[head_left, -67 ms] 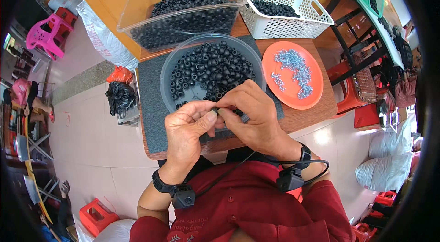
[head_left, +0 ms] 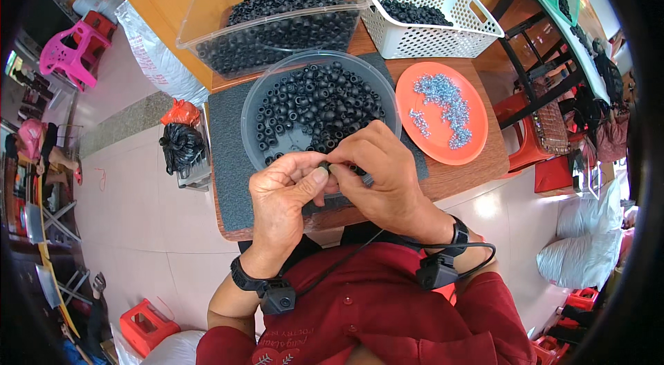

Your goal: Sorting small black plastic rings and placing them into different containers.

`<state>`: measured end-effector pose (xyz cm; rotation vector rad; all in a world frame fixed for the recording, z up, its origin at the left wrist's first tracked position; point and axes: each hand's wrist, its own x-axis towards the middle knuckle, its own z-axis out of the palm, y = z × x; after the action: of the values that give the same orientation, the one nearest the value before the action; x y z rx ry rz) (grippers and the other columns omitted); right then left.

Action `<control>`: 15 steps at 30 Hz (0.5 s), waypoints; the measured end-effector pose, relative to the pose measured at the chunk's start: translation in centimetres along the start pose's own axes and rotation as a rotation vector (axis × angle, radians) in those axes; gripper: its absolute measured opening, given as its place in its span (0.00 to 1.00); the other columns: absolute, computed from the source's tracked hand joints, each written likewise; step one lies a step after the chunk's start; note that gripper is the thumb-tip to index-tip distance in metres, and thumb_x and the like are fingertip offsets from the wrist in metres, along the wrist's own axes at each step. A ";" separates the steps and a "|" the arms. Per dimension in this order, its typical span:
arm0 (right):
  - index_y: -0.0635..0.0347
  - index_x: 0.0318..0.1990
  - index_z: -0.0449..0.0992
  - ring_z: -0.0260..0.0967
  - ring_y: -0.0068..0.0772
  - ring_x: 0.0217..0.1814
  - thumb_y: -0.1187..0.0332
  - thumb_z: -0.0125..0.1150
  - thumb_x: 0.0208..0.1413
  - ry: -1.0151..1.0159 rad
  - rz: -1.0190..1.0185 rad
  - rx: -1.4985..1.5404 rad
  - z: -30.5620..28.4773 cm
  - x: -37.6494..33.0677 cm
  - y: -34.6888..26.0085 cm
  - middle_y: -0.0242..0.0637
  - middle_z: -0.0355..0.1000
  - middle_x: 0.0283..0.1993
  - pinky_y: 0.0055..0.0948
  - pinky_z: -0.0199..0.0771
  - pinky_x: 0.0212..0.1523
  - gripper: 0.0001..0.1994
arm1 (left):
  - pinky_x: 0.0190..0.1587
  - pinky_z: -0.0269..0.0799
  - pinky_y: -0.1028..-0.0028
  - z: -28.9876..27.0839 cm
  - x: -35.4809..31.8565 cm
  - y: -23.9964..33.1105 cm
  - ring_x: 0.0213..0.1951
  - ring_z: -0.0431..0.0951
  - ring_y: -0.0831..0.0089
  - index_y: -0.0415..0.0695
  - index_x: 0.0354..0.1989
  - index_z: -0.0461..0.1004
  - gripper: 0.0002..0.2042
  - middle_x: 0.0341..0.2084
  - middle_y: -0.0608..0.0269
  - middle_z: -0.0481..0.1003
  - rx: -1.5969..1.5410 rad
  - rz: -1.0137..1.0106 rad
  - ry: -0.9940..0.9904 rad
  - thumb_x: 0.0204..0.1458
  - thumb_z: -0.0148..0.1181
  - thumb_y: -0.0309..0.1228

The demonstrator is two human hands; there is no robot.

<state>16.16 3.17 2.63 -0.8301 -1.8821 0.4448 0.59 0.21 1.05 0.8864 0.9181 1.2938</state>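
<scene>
Over the near edge of a round clear tub [head_left: 295,139], my two hands meet at the fingertips. A small black plastic knob [head_left: 324,166] is pinched between the thumb and fingers of my left hand [head_left: 278,195]. My right hand [head_left: 382,175] closes its thumb and forefinger against the same knob; whether it also holds a tiny part is hidden. Many loose black knobs [head_left: 318,99] with round holes fill much of the tub. Right of it, an orange plate [head_left: 434,146] carries a scatter of small silvery screw-like pieces [head_left: 453,106].
Behind the tub stand a clear bin [head_left: 200,30] and a white perforated basket [head_left: 443,45], both with black parts. The tub rests on a dark mat [head_left: 228,157] on a wooden table [head_left: 470,175]. Bags [head_left: 183,147] hang left; a black chair frame [head_left: 539,68] stands right.
</scene>
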 end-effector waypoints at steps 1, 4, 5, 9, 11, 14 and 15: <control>0.61 0.31 0.74 0.63 0.40 0.31 0.81 0.61 0.41 0.000 0.001 0.000 0.0 0.0 0.0 0.37 0.70 0.29 0.33 0.65 0.31 0.08 | 0.27 0.69 0.81 -0.1 0.0 -0.1 0.28 0.78 0.75 0.32 0.40 0.74 0.08 0.28 0.57 0.78 0.016 0.024 -0.008 0.53 0.58 0.21; 0.61 0.31 0.74 0.63 0.40 0.31 0.81 0.61 0.41 0.020 -0.019 -0.036 0.0 -0.2 -0.1 0.36 0.69 0.29 0.33 0.65 0.31 0.08 | 0.27 0.70 0.80 -0.1 0.0 -0.2 0.28 0.78 0.74 0.32 0.40 0.74 0.08 0.28 0.56 0.78 0.015 0.021 -0.019 0.53 0.58 0.21; 0.61 0.31 0.74 0.64 0.39 0.31 0.81 0.61 0.41 0.005 0.007 -0.017 0.0 -0.2 0.0 0.36 0.70 0.28 0.32 0.65 0.31 0.08 | 0.27 0.70 0.80 -0.1 0.0 -0.1 0.28 0.78 0.74 0.32 0.40 0.74 0.08 0.28 0.56 0.78 0.016 0.020 -0.019 0.53 0.58 0.21; 0.62 0.31 0.75 0.67 0.29 0.30 0.80 0.60 0.46 -0.046 0.314 0.295 -0.5 -0.4 -0.1 0.34 0.70 0.27 0.27 0.67 0.31 0.05 | 0.26 0.70 0.80 0.1 0.0 0.3 0.28 0.79 0.72 0.32 0.40 0.74 0.08 0.28 0.55 0.78 -0.051 -0.070 -0.008 0.53 0.58 0.20; 0.63 0.32 0.76 0.68 0.25 0.29 0.79 0.60 0.47 -0.067 0.383 0.365 -1.0 -0.3 -0.2 0.34 0.71 0.27 0.24 0.68 0.32 0.04 | 0.26 0.70 0.79 0.2 0.0 0.3 0.28 0.79 0.72 0.32 0.40 0.74 0.08 0.28 0.54 0.78 -0.084 -0.095 -0.015 0.52 0.58 0.20; 0.64 0.33 0.76 0.70 0.20 0.28 0.78 0.60 0.48 -0.095 0.506 0.507 -1.3 -0.2 0.0 0.32 0.71 0.27 0.21 0.68 0.32 0.04 | 0.26 0.72 0.76 0.0 0.0 0.2 0.28 0.80 0.66 0.31 0.41 0.73 0.10 0.28 0.51 0.78 -0.102 -0.098 -0.039 0.52 0.60 0.23; 0.64 0.33 0.76 0.70 0.19 0.28 0.78 0.60 0.48 -0.101 0.561 0.579 -1.3 -0.2 0.1 0.32 0.71 0.27 0.20 0.69 0.31 0.04 | 0.26 0.72 0.76 0.0 0.0 0.2 0.28 0.80 0.66 0.31 0.41 0.73 0.10 0.28 0.51 0.78 -0.111 -0.112 -0.044 0.52 0.60 0.23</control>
<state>17.43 3.01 3.05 -0.9293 -1.4570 1.3252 0.50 0.23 1.27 0.7635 0.8419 1.2122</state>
